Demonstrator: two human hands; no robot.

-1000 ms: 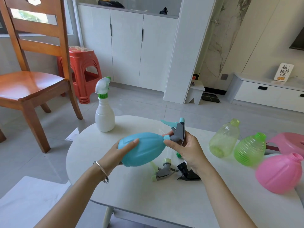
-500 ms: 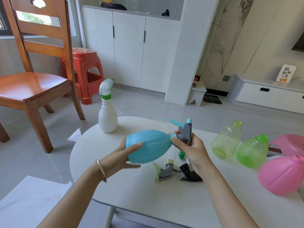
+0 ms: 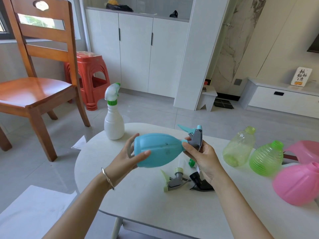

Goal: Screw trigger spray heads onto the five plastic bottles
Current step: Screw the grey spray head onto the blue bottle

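1. Above the middle of the tabletop (image 3: 138, 204), a blue bottle (image 3: 155, 150) lies on its side in the air, neck to the right.
2. Left hand (image 3: 127, 157) cups the bottle's base, thumb across the front and fingers behind; most of the fingers are hidden by the bottle.
3. Right hand (image 3: 203, 157) closes on the bottle's neck collar with a grey and blue spray head (image 3: 195, 137) on it; how far it is threaded cannot be told.
4. Below the bottle, near the front edge, lie a grey head (image 3: 174, 180) with pale green parts and a black head (image 3: 198, 182), the latter partly covered by the right wrist.
5. A green cap piece (image 3: 191, 163) peeks out under the right hand; what it belongs to is unclear.
6. At the back left edge stands a white bottle (image 3: 114, 125), its head already on.
7. Along the right edge lie a yellow-green bottle (image 3: 239, 147), a ribbed green bottle (image 3: 266, 159) and a pink bottle (image 3: 298, 183), blurred; all three necks are open.
8. A pink object (image 3: 305, 149) behind them is cut off by the frame.
9. No labels show on the bottles; a sign (image 3: 301, 76) on the far cabinet bears characters too small to read.
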